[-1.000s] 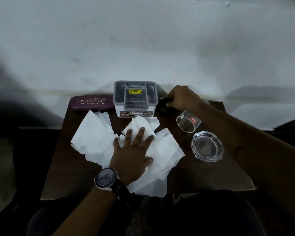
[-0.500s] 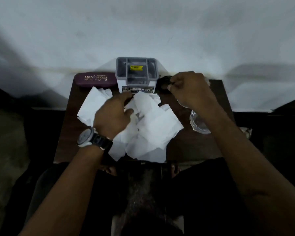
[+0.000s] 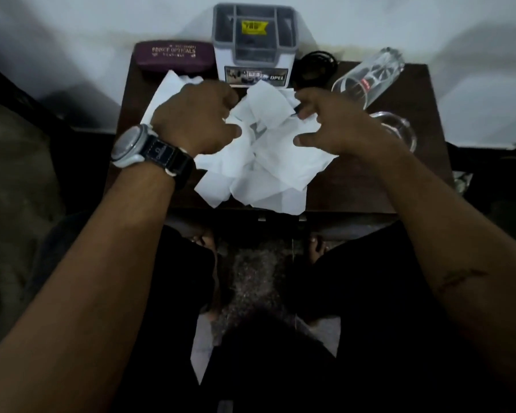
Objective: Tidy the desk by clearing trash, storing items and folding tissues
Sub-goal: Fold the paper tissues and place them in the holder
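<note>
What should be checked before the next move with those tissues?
1. Both hands at the tissues: ok, left hand and right hand are on the pile.
2. Left hand's grip: ok, fingers curl into the paper.
3. Right hand's grip: cannot tell, bent fingertips touch the pile.
4. Tissues flat enough to fold: not ok, a crumpled heap.
5. Tissues away from the desk edge: not ok, they reach the near edge.
6. Glass upright: not ok, it lies on its side beyond the right hand.
</note>
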`<state>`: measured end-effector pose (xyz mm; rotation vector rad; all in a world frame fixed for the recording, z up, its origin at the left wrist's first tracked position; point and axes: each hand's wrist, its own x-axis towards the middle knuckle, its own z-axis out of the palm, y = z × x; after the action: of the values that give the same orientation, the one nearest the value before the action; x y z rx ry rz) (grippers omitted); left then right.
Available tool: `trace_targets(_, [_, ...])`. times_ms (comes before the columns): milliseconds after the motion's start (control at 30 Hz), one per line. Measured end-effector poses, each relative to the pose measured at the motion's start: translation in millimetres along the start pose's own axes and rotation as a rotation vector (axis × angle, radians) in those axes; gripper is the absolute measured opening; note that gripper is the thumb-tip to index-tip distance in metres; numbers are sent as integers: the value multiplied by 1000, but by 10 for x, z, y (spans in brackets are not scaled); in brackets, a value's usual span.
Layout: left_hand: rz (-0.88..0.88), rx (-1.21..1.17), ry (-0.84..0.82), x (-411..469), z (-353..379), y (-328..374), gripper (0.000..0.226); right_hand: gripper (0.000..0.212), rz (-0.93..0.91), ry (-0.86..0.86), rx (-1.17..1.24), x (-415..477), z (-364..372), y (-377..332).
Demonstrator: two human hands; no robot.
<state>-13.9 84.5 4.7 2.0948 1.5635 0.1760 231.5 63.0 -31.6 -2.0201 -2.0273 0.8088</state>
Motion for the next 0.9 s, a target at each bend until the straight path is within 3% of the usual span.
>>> trace_targets(167, [17,40,-20,46,-10,114,48,90,6,-35,-26,79,59,17])
trace_targets(367, [25,54,-67,60,22,201,53,40,-19,31,-64,73,-12,-77])
trace_targets(467, [28,57,-88,91,36,208,57,29,16,59,3,33,-133,-124])
trace_targets(567, [29,-71,-172,100,9,248,73,29,50,41,224,-50,-282,-184])
trace_targets(633, [25,-326,-248,83,-30,305,75,30,51,62,406,-110,-370,-194])
trace_targets(767, [-48,-782,-235,54,-96,460,50,39,36,0,943,-180,-506,-178])
trace_targets(900, [-145,-993,-139,123,-109,515,28,44,34,-78,1162,-217,-548,-191])
